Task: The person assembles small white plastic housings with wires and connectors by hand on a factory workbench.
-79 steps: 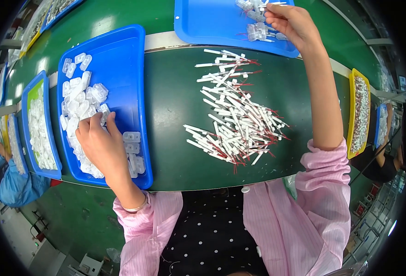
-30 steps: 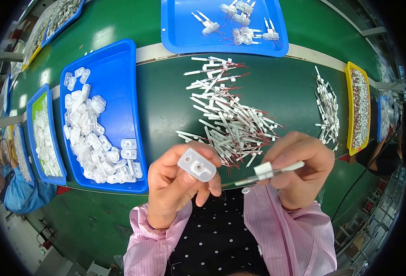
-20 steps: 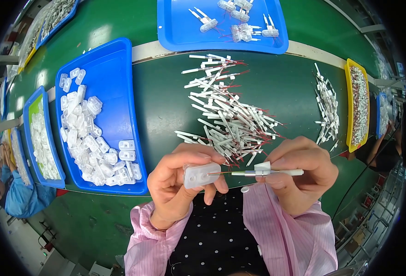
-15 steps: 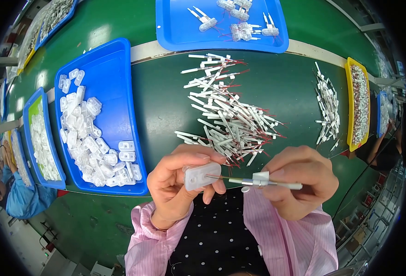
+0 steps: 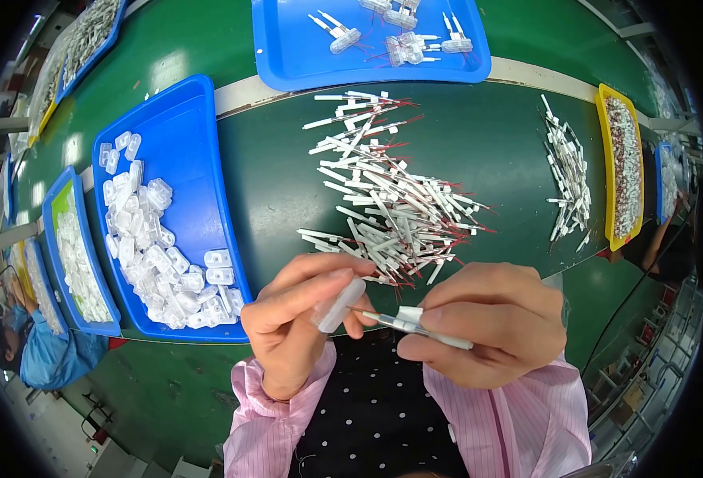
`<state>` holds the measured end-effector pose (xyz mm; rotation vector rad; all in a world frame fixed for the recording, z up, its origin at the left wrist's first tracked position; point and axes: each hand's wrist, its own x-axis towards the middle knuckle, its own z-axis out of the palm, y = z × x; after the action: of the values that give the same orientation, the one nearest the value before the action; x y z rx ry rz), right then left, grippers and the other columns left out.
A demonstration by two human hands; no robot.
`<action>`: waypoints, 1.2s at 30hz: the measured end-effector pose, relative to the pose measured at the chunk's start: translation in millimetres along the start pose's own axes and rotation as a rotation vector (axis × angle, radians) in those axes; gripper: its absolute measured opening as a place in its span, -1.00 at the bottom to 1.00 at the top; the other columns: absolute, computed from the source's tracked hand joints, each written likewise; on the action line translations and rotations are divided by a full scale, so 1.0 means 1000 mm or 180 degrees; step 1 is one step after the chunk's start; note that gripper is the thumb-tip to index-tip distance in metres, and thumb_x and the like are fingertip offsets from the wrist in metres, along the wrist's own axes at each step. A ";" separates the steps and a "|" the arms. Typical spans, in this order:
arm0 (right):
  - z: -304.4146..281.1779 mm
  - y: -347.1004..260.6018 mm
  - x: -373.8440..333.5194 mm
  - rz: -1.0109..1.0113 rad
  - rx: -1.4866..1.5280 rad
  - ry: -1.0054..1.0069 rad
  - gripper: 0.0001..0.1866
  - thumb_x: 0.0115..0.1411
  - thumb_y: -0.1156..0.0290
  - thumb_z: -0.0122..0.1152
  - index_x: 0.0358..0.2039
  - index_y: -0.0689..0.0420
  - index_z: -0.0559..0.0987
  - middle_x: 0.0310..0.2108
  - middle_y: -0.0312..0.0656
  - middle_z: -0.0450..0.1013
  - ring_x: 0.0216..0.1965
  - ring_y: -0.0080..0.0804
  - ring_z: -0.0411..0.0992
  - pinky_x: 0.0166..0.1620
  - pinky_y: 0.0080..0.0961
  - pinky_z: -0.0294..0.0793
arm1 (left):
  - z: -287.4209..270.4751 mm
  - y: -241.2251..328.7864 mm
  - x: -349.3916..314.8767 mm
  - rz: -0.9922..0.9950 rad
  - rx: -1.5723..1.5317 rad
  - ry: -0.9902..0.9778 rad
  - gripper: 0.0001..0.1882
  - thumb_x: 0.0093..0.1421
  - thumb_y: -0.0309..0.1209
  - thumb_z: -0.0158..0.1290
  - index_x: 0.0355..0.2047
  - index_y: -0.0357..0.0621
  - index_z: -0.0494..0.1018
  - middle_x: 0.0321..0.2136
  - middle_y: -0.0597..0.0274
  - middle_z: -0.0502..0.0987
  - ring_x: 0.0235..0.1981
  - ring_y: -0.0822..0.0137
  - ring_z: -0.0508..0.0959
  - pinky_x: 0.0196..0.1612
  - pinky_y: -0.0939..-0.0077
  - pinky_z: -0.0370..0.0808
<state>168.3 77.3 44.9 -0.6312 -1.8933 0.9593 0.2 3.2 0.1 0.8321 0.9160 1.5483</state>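
My left hand (image 5: pixel 287 327) grips a translucent plastic housing (image 5: pixel 339 307) between thumb and fingers, turned nearly edge-on. In my right hand (image 5: pixel 499 323) is a thin white stick (image 5: pixel 450 342) with a small white block and a wire at one end, pinched by thumb and fingers. The wire's tip reaches the housing's near face; whether it passes into a hole cannot be seen. Just beyond both hands lies a loose pile of similar white sticks (image 5: pixel 391 199) with red wires, on the green table (image 5: pixel 272 175).
At the left, a blue tray (image 5: pixel 196 143) holds many translucent housings. Another blue tray (image 5: pixel 303 68) at the back holds joined pieces. To the right are a smaller stick pile (image 5: pixel 568 179) and a yellow tray (image 5: pixel 610 159) of small parts. A person in blue (image 5: pixel 56 354) sits far left.
My left hand has tilted the housing from face-on to nearly edge-on. My right hand has shifted left and the stick now slopes down to the right. The view has moved slightly.
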 end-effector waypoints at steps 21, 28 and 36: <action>0.004 0.024 -0.006 0.0827 -0.0150 -0.1040 -0.86 -0.08 0.45 0.28 -0.56 0.22 0.51 -0.67 -0.23 0.31 -0.71 -0.36 0.27 -0.64 -0.50 0.21 | -0.010 -0.017 -0.003 -0.0031 -0.0164 -0.0106 -0.63 0.00 -0.58 0.14 -0.14 -0.44 0.41 -0.26 -0.01 0.42 -0.19 0.14 0.50 -0.13 0.36 0.46; 0.014 0.028 -0.016 0.1078 0.0091 -0.1251 -0.82 -0.01 0.50 0.18 -0.61 0.18 0.35 -0.68 -0.19 0.28 -0.66 -0.17 0.31 -0.63 -0.31 0.19 | -0.016 -0.020 -0.006 -0.0387 -0.0287 0.0141 -0.67 -0.04 -0.52 0.21 -0.23 -0.39 0.47 -0.34 0.08 0.44 -0.33 0.34 0.43 -0.26 0.57 0.37; 0.016 0.024 -0.011 0.0908 -0.0091 -0.1276 -0.90 -0.09 0.59 0.18 -0.61 0.19 0.41 -0.73 -0.20 0.30 -0.73 -0.24 0.29 -0.67 -0.43 0.22 | -0.016 -0.019 -0.001 -0.0227 -0.0106 -0.0025 -0.67 -0.09 -0.52 0.24 -0.27 -0.37 0.49 -0.38 0.07 0.44 -0.37 0.35 0.41 -0.28 0.55 0.35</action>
<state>160.5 77.4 14.7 -0.7858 -2.2081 1.3214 -5.2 1.9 -23.9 0.7734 0.9026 1.4936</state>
